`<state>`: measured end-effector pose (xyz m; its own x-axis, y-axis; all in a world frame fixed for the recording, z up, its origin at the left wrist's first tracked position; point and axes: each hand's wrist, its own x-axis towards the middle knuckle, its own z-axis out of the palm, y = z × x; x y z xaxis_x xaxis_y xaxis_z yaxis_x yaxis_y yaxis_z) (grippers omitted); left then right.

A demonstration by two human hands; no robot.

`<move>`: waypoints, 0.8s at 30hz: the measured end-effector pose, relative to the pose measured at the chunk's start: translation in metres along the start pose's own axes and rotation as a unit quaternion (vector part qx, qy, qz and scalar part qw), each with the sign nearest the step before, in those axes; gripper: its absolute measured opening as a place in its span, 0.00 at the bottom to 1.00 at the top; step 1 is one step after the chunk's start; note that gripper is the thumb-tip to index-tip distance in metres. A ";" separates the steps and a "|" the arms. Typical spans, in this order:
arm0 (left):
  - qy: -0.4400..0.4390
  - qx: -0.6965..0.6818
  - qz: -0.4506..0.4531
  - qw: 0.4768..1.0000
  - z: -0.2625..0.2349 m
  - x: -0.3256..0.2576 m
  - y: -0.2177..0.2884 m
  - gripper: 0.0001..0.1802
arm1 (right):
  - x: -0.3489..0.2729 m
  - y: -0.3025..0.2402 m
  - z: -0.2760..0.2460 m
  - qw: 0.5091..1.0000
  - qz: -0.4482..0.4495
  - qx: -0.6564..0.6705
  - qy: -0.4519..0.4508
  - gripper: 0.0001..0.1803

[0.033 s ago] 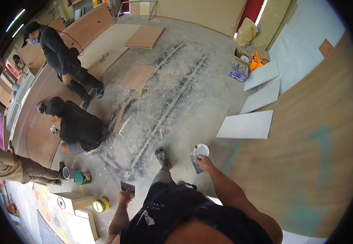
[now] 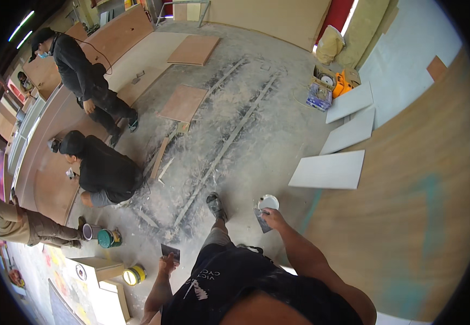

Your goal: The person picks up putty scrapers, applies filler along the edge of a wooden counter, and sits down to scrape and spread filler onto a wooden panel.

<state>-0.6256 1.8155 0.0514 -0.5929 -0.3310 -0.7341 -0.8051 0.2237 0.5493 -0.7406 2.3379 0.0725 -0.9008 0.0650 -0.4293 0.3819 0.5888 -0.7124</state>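
My left hand [image 2: 167, 264] is closed around a flat scraper with a wide dark blade [image 2: 170, 251], held low beside my left hip. Out in front on the right, my right hand [image 2: 273, 219] grips a second wide-bladed scraper [image 2: 263, 221], its blade pointing down. Just beyond that hand is a round white bucket [image 2: 270, 202], partly covered by the hand and blade. Whether the blade touches the bucket's rim, I cannot tell.
A wooden board with teal marks [image 2: 386, 227] curves along my right, near leaning white panels [image 2: 329, 169]. A crouching person [image 2: 109, 170] and a standing person [image 2: 78, 76] work at the left. Green [image 2: 108, 238] and yellow-lidded [image 2: 133, 275] buckets stand at left.
Almost nothing differs. The view has shifted slightly, and my front foot appears a little farther forward. Both hands keep hold of their scrapers.
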 end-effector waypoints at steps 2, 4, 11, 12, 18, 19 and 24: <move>0.003 0.016 -0.040 0.999 0.002 0.054 -0.014 0.23 | 0.025 0.028 -0.006 0.997 -0.055 -0.033 0.044 0.20; -0.043 0.241 0.232 0.941 -0.006 0.091 -0.047 0.20 | 0.051 0.036 -0.019 0.999 -0.007 -0.041 0.016 0.20; -0.108 0.050 -0.104 0.987 0.055 0.214 0.109 0.18 | 0.069 0.087 -0.098 0.970 0.225 0.000 0.094 0.22; -0.127 0.320 0.014 0.939 0.047 0.251 0.134 0.18 | 0.090 0.070 -0.103 0.973 0.217 0.003 0.079 0.22; -0.021 0.356 0.368 0.859 0.098 0.335 0.379 0.22 | 0.173 0.005 -0.142 0.944 0.255 0.174 0.118 0.18; 0.011 0.376 0.439 0.816 0.107 0.337 0.414 0.21 | 0.191 0.001 -0.144 0.950 0.233 0.152 0.140 0.17; -0.120 0.189 0.198 0.954 0.130 0.339 0.524 0.19 | 0.289 -0.004 -0.174 0.966 0.185 0.151 0.095 0.17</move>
<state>-1.2508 1.9395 0.0389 -0.8024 0.0579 -0.5940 -0.4386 0.6177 0.6527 -1.0385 2.4945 0.0479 -0.7014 0.3900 -0.5966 0.7024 0.2363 -0.6714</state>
